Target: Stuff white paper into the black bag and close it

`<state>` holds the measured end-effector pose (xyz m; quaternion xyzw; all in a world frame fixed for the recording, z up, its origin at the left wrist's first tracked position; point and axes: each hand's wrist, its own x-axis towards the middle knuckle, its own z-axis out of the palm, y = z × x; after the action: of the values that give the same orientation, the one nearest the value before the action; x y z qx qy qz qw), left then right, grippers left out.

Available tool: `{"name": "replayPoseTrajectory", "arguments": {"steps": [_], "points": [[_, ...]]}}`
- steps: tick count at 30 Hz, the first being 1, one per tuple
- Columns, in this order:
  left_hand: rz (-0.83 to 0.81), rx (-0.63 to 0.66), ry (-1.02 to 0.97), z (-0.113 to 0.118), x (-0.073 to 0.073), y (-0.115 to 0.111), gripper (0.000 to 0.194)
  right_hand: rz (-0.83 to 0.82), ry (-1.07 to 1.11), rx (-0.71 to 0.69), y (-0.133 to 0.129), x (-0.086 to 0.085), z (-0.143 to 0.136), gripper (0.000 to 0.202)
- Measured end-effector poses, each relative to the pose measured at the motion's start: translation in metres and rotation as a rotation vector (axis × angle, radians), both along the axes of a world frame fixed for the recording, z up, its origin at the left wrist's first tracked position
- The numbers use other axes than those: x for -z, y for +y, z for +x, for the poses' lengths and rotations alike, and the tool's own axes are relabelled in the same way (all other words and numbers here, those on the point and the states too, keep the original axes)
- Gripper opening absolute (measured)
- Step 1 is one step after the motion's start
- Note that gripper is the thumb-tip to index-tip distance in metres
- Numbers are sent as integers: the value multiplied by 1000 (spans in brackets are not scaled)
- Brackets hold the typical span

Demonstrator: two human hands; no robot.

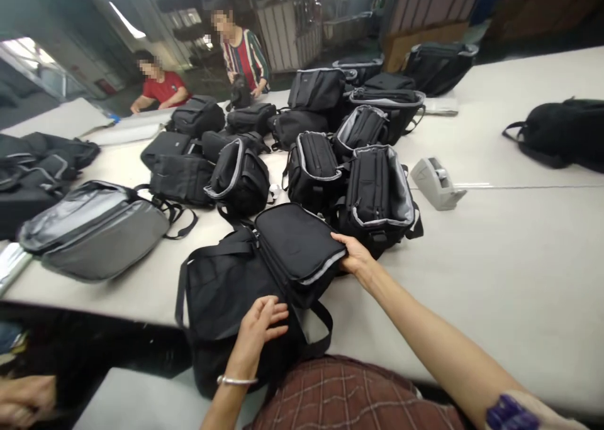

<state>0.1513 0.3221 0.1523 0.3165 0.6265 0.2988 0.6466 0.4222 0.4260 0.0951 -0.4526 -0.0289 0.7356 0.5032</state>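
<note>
While your left hand (261,325) lies flat with fingers spread on the lower panel of the black bag (255,279), your right hand (353,256) is closed on the grey-trimmed edge of its raised flap (298,244), thumb on top and fingers curled beneath. The bag sits at the near edge of the desk (495,279), with its lower part hanging over that edge toward your lap. Risk one: since much of the bag overhangs, it may slide off if you lift the left hand while the right pulls the flap, because only the palm's pressure appears to pin it. Risk two: the shoulder strap (315,329) loops loosely below the flap, beside your left wrist, and its bracelet (236,380) could snag in it. Risk three: an upright open bag (380,197) stands just beside your right hand; a wide swing of the flap or your elbow would likely tip it into the cluster of similar bags (311,166) behind. A grey tape dispenser (436,181) rests well apart to the right, and two people (243,53) work at the far end, out of reach of these hazards.
</note>
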Motion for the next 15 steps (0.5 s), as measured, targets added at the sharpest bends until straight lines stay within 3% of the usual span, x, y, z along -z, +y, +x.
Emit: {"name": "replayPoseTrajectory", "arguments": {"steps": [2, 4, 6, 9, 11, 15], "points": [[-77, -50, -155, 8, 4, -5, 63, -25, -26, -51, 0, -3, 4, 15], [-67, -48, -174, 15, 1, -3, 62, -41, -59, -91, 0, -7, 9, 16], [42, 35, -14, 20, -5, 4, 56, -50, -94, -116, 0, -11, 15, 16], [334, 106, 278, 21, -10, 20, 45, -48, -145, -128, 2, -16, 19, 16], [427, 64, 308, 20, -8, 30, 41, -34, -174, -122, 1, -20, 19, 19], [395, -46, 222, 14, 5, 52, 57, 55, -224, -45, -20, -28, 12, 39]]}}
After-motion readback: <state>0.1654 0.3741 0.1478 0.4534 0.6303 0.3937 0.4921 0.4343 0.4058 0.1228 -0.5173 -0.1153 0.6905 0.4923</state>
